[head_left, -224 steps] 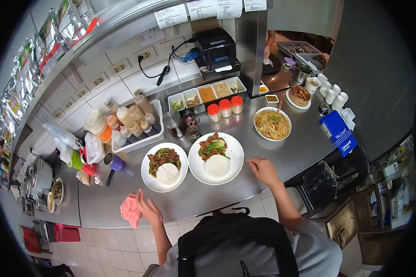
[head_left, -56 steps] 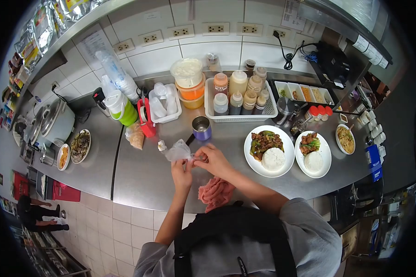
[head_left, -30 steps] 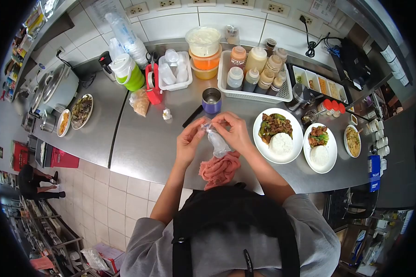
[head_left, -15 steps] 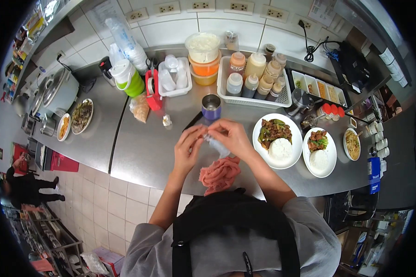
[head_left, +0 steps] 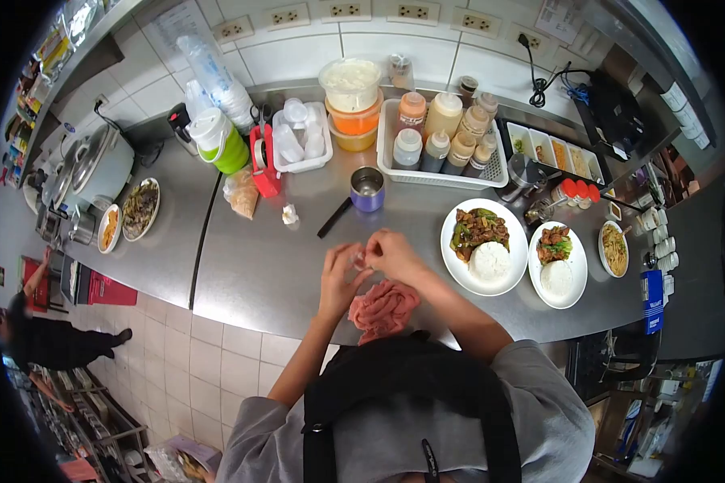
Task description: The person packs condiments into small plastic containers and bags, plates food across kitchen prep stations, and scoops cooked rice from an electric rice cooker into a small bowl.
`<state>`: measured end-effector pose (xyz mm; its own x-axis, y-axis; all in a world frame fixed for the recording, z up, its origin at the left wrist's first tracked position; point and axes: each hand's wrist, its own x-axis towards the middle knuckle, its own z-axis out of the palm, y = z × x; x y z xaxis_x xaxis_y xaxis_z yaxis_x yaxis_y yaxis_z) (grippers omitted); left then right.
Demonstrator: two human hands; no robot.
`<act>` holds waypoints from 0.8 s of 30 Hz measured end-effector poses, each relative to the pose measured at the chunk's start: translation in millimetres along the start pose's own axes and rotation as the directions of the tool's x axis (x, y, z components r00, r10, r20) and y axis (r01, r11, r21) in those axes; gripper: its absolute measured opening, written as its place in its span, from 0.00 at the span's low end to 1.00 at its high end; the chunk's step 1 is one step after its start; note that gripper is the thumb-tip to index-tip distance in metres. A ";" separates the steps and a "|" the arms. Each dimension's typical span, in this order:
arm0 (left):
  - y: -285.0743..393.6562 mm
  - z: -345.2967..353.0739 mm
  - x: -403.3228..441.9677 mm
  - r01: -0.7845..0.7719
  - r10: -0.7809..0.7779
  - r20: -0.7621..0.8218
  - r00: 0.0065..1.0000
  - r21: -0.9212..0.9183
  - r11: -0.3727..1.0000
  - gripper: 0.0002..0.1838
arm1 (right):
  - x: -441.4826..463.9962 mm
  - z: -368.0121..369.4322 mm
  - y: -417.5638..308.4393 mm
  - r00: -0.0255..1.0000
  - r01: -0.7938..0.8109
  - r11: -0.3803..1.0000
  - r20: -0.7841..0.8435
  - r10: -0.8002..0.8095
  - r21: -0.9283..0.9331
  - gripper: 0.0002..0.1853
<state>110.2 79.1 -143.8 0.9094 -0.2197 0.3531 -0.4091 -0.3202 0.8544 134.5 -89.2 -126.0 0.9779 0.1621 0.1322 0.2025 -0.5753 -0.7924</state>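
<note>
My left hand [head_left: 340,278] and my right hand [head_left: 392,254] meet above the front part of the steel counter. Between their fingertips is a small piece of clear plastic [head_left: 357,259], mostly hidden by the fingers; its exact kind cannot be made out. Both hands are closed in a pinch on it. Just below them lies a crumpled pink cloth [head_left: 384,309] at the counter's edge. Beyond the hands stand a purple metal cup [head_left: 368,190] and a black-handled item [head_left: 335,218] touching or beside it.
To the right are two plates of rice and meat [head_left: 491,262] [head_left: 557,278] and a noodle bowl [head_left: 614,251]. A basket of sauce bottles [head_left: 498,171], stacked tubs [head_left: 353,121] and a red tape dispenser [head_left: 263,165] line the back. Another person [head_left: 61,342] stands at far left.
Both hands have come down toward me, closer to the pink cloth. The translucent plastic that hung below them no longer shows there. The black-handled item is now uncovered. The other person has shifted.
</note>
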 end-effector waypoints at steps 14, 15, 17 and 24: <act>45.6 -21.6 45.1 0.042 -0.074 -0.052 0.996 -0.461 0.886 0.37 | 14.9 -58.6 -36.1 0.988 -0.133 0.607 0.152 0.020 0.784 0.07; 47.7 -21.7 46.8 0.055 -0.085 -0.044 0.995 -0.461 0.886 0.37 | 14.0 -59.9 -36.4 0.987 -0.145 0.598 0.153 0.037 0.788 0.07; 51.7 -21.9 50.0 0.069 -0.094 -0.032 0.995 -0.460 0.885 0.37 | 11.9 -59.6 -36.0 0.987 -0.156 0.563 0.147 0.062 0.811 0.07; 78.6 -26.5 58.4 -0.094 0.059 -0.130 0.990 -0.276 0.957 0.30 | 6.4 -56.5 -28.0 0.981 -0.194 0.327 0.184 0.063 0.925 0.09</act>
<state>133.1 65.5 -46.0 0.8855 -0.1165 0.4499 -0.4560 -0.0314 0.8894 138.1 -117.3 -69.2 0.9624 0.2700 -0.0293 -0.1719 0.5219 -0.8355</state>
